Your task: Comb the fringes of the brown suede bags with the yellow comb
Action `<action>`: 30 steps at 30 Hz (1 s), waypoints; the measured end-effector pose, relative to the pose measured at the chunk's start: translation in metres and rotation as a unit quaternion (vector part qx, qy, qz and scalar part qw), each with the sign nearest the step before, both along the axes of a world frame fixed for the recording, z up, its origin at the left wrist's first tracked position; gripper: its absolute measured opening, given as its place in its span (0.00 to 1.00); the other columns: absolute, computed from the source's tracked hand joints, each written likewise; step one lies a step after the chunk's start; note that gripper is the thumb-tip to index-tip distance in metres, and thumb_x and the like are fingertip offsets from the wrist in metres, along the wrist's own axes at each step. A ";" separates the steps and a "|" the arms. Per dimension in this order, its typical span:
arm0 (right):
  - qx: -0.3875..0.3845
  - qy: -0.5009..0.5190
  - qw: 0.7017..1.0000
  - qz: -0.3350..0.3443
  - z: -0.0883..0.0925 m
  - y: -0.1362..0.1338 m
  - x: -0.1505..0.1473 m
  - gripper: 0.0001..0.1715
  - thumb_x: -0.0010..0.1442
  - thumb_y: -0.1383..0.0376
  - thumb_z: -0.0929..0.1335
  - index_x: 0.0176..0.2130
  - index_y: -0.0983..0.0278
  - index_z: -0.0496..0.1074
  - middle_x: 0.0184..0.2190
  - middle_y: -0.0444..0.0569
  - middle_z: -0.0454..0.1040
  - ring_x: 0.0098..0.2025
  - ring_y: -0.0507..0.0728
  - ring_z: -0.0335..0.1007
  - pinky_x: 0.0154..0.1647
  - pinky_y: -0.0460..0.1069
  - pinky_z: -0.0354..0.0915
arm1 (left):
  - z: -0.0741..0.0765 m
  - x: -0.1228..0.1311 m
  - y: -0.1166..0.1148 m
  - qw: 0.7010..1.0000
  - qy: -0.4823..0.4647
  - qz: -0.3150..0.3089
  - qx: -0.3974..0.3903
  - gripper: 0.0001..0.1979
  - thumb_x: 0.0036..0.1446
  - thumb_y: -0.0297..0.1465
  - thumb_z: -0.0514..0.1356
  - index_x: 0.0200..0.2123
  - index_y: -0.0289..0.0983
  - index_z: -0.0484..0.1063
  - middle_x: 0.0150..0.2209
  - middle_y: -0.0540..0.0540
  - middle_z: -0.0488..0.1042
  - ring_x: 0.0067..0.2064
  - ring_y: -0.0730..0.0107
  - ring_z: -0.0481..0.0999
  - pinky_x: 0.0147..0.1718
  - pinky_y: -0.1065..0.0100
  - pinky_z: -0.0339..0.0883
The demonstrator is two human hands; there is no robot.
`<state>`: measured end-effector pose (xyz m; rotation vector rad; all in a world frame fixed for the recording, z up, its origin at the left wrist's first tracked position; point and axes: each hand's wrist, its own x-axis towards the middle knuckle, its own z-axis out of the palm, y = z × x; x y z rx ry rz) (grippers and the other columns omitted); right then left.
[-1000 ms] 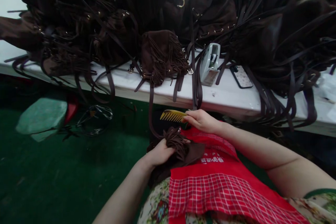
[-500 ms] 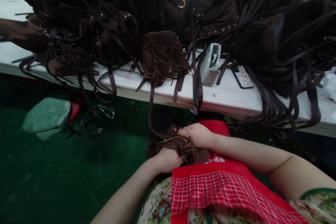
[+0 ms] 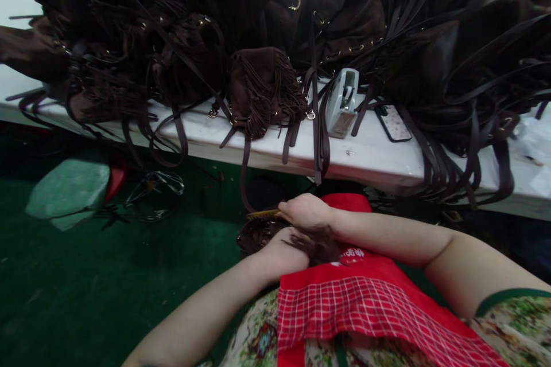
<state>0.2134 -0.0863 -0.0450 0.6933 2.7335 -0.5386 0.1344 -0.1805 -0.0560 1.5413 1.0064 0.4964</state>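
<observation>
A small brown fringed bag (image 3: 255, 237) lies in my lap, its strap running up toward the table edge. My left hand (image 3: 284, 253) is closed on the bag and its fringe; part of its fingers is hidden among the strands. Just above it, my right hand (image 3: 305, 211) grips a thin yellow comb (image 3: 263, 214), which points left over the bag's top. Some fringe hangs near my right wrist. Both hands rest over my red apron (image 3: 344, 199).
Along the white table (image 3: 379, 161) lie heaps of dark brown bags with dangling straps. A fringed bag (image 3: 258, 89), a grey tape dispenser (image 3: 342, 104) and a phone (image 3: 394, 123) are near its edge. A greenish plastic bag (image 3: 71, 188) sits on the green floor at left.
My right hand has lifted slightly, and the comb has moved up and left from across the bag to its upper edge. My left hand has shifted a little right over the fringe.
</observation>
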 end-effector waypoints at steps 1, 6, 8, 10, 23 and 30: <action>0.000 0.000 1.000 -0.012 0.001 0.002 -0.007 0.24 0.67 0.53 0.54 0.40 0.63 0.70 0.33 0.52 0.77 0.33 0.57 0.73 0.28 0.47 0.56 | 0.003 0.007 0.002 1.000 -0.002 -0.006 0.005 0.08 0.52 0.27 0.56 0.31 0.36 0.77 0.34 0.42 0.79 0.41 0.58 0.75 0.47 0.62 0.65; 0.003 0.051 0.996 -0.074 0.018 0.030 -0.014 0.25 0.67 0.52 0.53 0.37 0.64 0.69 0.33 0.52 0.76 0.34 0.56 0.71 0.30 0.47 0.56 | 0.002 0.000 0.005 1.000 -0.005 0.026 0.005 0.08 0.51 0.31 0.60 0.34 0.37 0.77 0.38 0.42 0.79 0.45 0.55 0.75 0.49 0.61 0.64; -0.003 0.091 0.989 -0.117 0.027 0.040 0.001 0.24 0.67 0.53 0.54 0.35 0.65 0.69 0.30 0.50 0.75 0.32 0.55 0.70 0.31 0.47 0.55 | -0.003 -0.019 0.006 0.993 -0.046 0.101 -0.038 0.11 0.53 0.34 0.59 0.37 0.36 0.77 0.40 0.42 0.79 0.46 0.55 0.75 0.50 0.60 0.64; -0.033 0.144 0.977 -0.154 0.035 0.044 0.019 0.23 0.67 0.54 0.55 0.33 0.65 0.68 0.27 0.48 0.73 0.30 0.53 0.67 0.30 0.46 0.55 | -0.008 -0.037 0.006 0.969 -0.123 0.176 -0.124 0.14 0.54 0.36 0.58 0.40 0.34 0.76 0.42 0.40 0.78 0.46 0.55 0.75 0.50 0.59 0.65; -0.436 0.231 0.827 -0.269 0.039 0.009 0.066 0.27 0.49 0.55 0.72 0.44 0.69 0.70 0.37 0.50 0.75 0.35 0.55 0.71 0.34 0.48 0.67 | -0.021 -0.050 0.013 0.845 -0.282 0.307 -0.334 0.22 0.46 0.37 0.65 0.43 0.30 0.74 0.40 0.39 0.79 0.47 0.53 0.75 0.52 0.56 0.64; -0.326 0.100 0.918 -0.204 0.053 -0.012 0.051 0.25 0.43 0.52 0.74 0.37 0.66 0.75 0.29 0.46 0.75 0.28 0.52 0.69 0.26 0.44 0.62 | -0.022 -0.055 0.011 0.849 -0.265 0.274 -0.366 0.14 0.47 0.39 0.62 0.34 0.35 0.75 0.37 0.42 0.78 0.45 0.51 0.76 0.47 0.54 0.68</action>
